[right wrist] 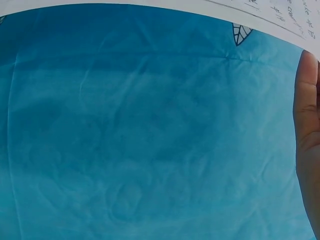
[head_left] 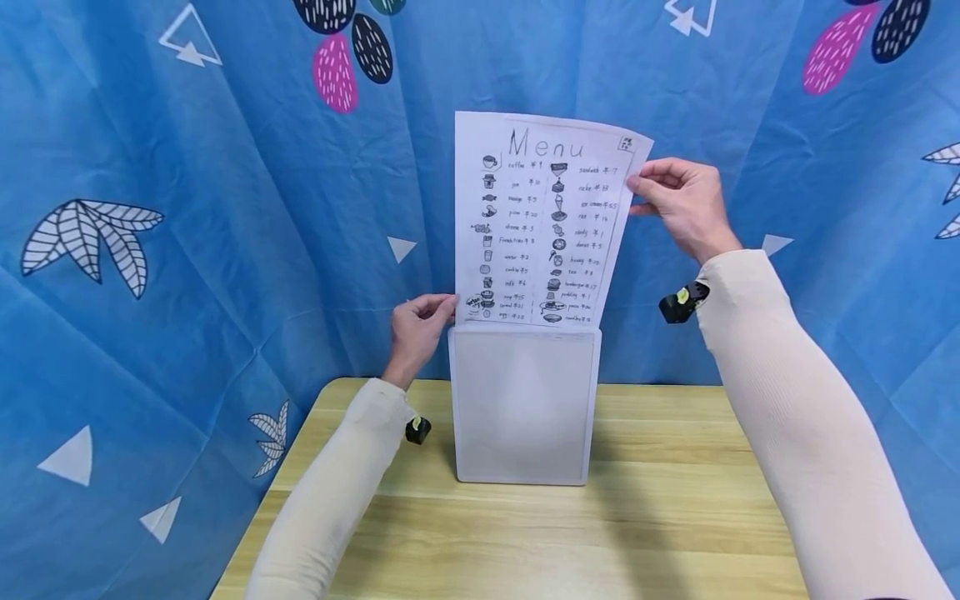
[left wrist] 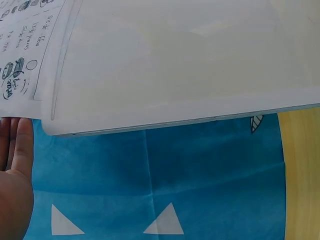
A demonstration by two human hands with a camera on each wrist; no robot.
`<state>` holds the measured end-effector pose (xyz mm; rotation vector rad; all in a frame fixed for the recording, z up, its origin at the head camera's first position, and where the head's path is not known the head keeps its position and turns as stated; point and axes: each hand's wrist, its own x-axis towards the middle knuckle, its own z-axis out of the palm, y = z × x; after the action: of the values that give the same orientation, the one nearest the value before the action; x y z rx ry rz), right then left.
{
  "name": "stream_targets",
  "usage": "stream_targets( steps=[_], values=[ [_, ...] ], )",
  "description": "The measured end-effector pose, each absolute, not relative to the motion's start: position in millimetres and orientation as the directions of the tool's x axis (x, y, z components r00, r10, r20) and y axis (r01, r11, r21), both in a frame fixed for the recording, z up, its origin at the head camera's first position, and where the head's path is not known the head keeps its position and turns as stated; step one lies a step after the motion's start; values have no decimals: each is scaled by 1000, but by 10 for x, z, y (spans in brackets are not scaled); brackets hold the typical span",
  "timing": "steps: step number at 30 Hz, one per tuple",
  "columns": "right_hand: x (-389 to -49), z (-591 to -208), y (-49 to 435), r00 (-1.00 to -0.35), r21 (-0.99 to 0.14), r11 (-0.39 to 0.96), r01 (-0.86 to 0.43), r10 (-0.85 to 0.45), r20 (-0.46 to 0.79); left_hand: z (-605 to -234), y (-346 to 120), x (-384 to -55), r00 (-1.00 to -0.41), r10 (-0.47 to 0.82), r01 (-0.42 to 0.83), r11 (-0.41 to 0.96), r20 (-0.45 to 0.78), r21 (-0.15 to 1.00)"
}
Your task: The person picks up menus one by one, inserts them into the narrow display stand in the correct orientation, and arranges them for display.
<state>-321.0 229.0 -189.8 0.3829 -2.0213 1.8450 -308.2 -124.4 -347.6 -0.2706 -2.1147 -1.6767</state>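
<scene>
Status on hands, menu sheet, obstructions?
Right hand pinches menu sheet by right edge; left hand at lower left corner. Sheet bottom at whiteboard top. Nothing visibly blocking.

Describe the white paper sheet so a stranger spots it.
On the pale wood-grain table stands a blank, rectangular, white-framed grey board. Above its top edge, the white paper sheet sits between the person's bare left hand and bare right hand. Unlike the board, it bears a handwritten "Menu" heading over two columns of drawings and prices.

Below the right hand [head_left: 686,204], a gap beside the board [head_left: 525,408] leads to the table [head_left: 697,450]; left of that grip the paper [head_left: 528,217] bars passage, behind it the curtain [head_left: 825,208].
</scene>
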Motion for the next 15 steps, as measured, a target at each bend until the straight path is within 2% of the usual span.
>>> stream_targets(
  steps=[15],
  values=[
    [-3226, -1896, 2222, -874, -872, 92, -482, 26, 486, -3489, -1238, -3091, -903, -120, 365, 294, 413, 883]
  ],
)
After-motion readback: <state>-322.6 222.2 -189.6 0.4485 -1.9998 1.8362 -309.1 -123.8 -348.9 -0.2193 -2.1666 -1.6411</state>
